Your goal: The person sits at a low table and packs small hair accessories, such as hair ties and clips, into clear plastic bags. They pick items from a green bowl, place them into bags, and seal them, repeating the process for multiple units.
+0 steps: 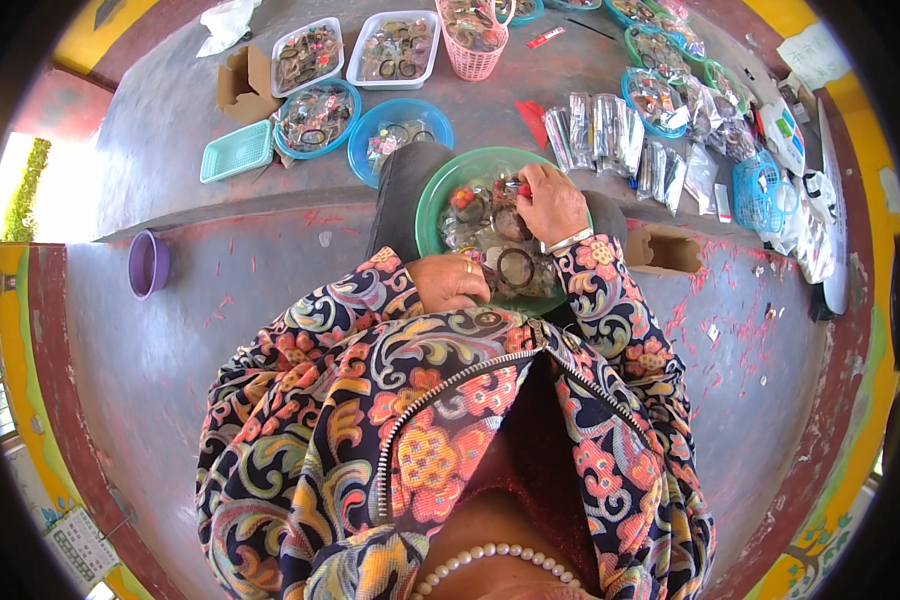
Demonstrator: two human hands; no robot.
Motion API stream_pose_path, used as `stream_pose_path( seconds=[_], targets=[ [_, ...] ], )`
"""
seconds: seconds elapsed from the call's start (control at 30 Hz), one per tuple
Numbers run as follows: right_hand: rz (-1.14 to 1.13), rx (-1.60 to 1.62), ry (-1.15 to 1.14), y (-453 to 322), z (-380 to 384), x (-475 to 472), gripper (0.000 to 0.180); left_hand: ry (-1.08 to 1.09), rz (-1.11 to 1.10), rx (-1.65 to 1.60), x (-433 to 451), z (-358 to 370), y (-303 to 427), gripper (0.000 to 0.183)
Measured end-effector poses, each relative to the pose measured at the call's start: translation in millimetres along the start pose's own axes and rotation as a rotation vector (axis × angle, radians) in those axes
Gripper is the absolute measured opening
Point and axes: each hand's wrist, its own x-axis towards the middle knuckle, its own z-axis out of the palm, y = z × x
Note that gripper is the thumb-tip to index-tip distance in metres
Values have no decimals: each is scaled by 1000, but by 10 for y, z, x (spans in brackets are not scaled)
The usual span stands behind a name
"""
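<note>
A green plastic basin [429, 196] rests on my lap between my knees, filled with small clear bags. Hair ties show in the bags, among them a black hair tie [515, 268] near the front and a red flower ornament [463, 198] at the left. My right hand [555, 201] reaches over the basin's right side, fingers bent down onto the bags beside a small red ornament [524, 190]. Whether it grips a bag is hidden. With fingers curled, my left hand [450, 283] lies at the basin's near left rim, next to the bags; its palm is out of sight.
Ahead on a grey concrete ledge [165, 135] stand blue basins [360, 161], white trays [354, 75] and a pink basket [471, 64]. Bundles of clear bags [596, 133] and a blue basket [756, 195] lie right. Cardboard box [664, 251] and purple tub [148, 264] are lower down.
</note>
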Motion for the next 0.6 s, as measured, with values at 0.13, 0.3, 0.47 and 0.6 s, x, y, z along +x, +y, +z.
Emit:
stream_pose_path(
  seconds=[0.13, 0.3, 0.47, 0.6],
  targets=[
    [-80, 4, 79, 45, 52, -28, 23, -46, 52, -45, -25, 113, -168, 19],
    [-85, 56, 132, 11, 32, -24, 24, -119, -45, -45, 3, 169, -240, 18],
    [-141, 57, 218, 89, 179, -103, 24, -243, -120, -79, 20, 213, -342, 19],
    [-154, 19, 199, 204, 280, -67, 26, -313, -134, -80, 98, 181, -537, 20]
  ],
)
